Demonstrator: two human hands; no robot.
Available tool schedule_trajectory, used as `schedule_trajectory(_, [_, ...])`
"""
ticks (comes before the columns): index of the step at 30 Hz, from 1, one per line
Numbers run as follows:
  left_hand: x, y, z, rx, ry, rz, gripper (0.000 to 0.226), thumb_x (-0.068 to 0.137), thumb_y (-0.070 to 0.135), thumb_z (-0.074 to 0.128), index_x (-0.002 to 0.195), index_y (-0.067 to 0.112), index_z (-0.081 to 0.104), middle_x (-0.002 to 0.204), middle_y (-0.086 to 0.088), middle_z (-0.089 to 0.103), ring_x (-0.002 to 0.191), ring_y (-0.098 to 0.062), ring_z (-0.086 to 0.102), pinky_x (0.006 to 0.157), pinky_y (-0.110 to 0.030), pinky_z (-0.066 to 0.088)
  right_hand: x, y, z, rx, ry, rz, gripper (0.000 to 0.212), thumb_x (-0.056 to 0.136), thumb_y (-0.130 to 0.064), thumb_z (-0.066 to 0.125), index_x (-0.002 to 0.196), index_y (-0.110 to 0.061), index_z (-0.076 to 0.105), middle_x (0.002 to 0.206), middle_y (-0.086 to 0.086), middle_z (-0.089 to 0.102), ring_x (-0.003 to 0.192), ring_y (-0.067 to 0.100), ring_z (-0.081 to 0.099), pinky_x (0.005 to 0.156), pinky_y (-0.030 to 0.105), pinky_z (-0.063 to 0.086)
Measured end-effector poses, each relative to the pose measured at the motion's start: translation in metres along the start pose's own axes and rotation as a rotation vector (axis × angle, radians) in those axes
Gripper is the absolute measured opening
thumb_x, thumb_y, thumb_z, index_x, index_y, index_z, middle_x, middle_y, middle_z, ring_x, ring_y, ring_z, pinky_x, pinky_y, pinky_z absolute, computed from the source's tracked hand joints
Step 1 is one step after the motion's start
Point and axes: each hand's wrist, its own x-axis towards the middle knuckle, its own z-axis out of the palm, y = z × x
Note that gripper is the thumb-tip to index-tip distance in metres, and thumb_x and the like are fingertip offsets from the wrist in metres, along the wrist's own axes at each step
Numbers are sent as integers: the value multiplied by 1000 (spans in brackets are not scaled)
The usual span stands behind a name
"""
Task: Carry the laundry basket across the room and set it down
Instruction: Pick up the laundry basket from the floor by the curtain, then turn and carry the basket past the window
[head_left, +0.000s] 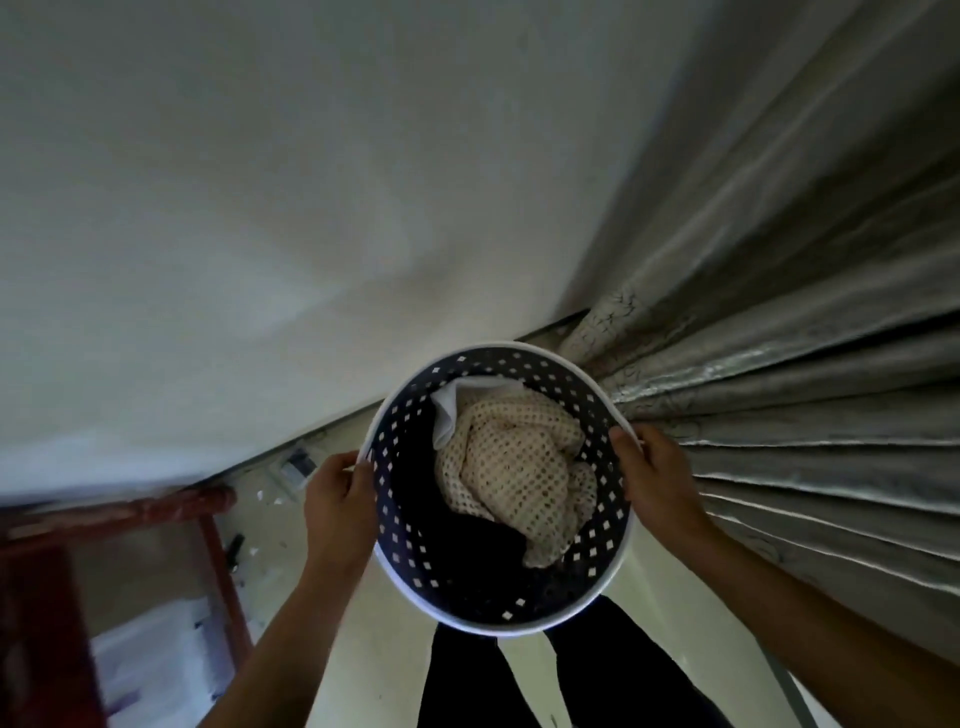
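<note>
A round laundry basket (410, 571) with a white rim and dark perforated walls sits in the lower middle of the head view. Inside lie a cream mesh garment (514, 467), a white cloth and dark clothes. My left hand (337, 499) grips the rim on its left side. On the opposite side my right hand (657, 478) holds the rim, thumb over the edge. Whether the basket rests on the floor or hangs above it I cannot tell. My dark trouser legs show right below it.
A white wall (260, 208) rises just beyond the basket. Grey pleated curtains (779, 312) fill the right side and reach the floor. A red wooden frame (218, 551) stands at the lower left, with small debris on the pale floor (291, 540) beside it.
</note>
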Motion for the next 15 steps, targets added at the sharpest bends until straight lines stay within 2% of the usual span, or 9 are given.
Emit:
schedule_trajectory(2, [-20, 19, -19, -10, -16, 66, 29, 88, 24, 47, 90, 5, 69, 76, -11, 71, 69, -27, 66, 60, -42, 51, -26, -19, -21, 17, 23, -25, 31, 93, -32, 50, 90, -4, 62, 83, 16, 65, 78, 30, 61, 65, 35, 44])
schedule_trajectory(5, [-48, 39, -43, -7, -15, 188, 29, 91, 21, 45, 84, 1, 65, 73, -17, 67, 67, -33, 61, 59, -46, 48, -64, -39, -45, 58, 87, -71, 26, 93, -30, 52, 82, -8, 62, 73, 11, 64, 72, 28, 61, 59, 32, 42])
schedule_trajectory(9, [-71, 57, -69, -86, -61, 285, 20, 93, 10, 47, 93, 5, 66, 77, -11, 66, 68, -27, 59, 66, -40, 45, -115, -58, -68, 149, 147, -87, 27, 94, -31, 49, 73, -17, 60, 61, -1, 58, 59, 17, 56, 55, 32, 44])
schedule_trajectory(13, [-80, 68, -87, -128, -197, 395, 19, 93, 7, 48, 90, 6, 67, 61, 0, 58, 55, -19, 50, 58, -32, 41, -169, -63, -74, 238, 304, -36, 30, 94, -32, 48, 67, -25, 60, 54, -7, 57, 49, 2, 55, 52, 29, 42])
schedule_trajectory(15, [-84, 75, -96, -107, -284, 469, 20, 93, 8, 48, 85, 7, 66, 54, 7, 54, 51, -13, 48, 56, -29, 40, -197, -59, -72, 272, 423, -2, 34, 93, -33, 49, 61, -27, 56, 50, -8, 55, 46, 3, 53, 51, 28, 40])
